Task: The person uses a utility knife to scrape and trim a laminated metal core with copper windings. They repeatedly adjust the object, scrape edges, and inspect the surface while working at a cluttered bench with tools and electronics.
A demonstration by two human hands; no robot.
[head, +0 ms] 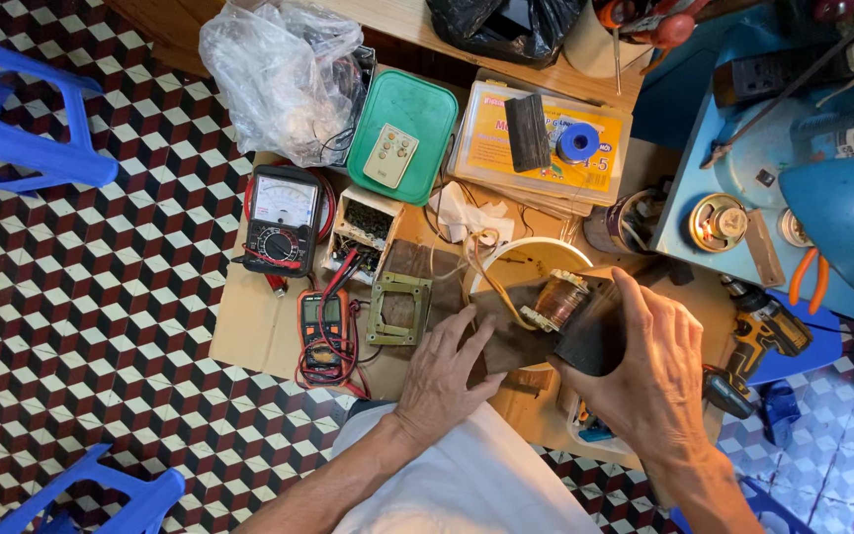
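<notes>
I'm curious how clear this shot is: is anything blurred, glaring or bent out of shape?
In the head view, focus is sharp across the bench; bright light glares off the clear plastic bag and the white cloth on the lap; the right hand shades the dark block it grips; the wide lens curves the blue stool near the edge.

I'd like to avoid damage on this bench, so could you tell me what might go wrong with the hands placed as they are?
1. The right hand grips a copper-wound transformer whose yellowish lead wires trail loose; they could snag or tear.
2. The left hand presses a dark flat sheet lying over a white round container; it could tip or slide.
3. The meter leads lie close by and could tangle.
</notes>
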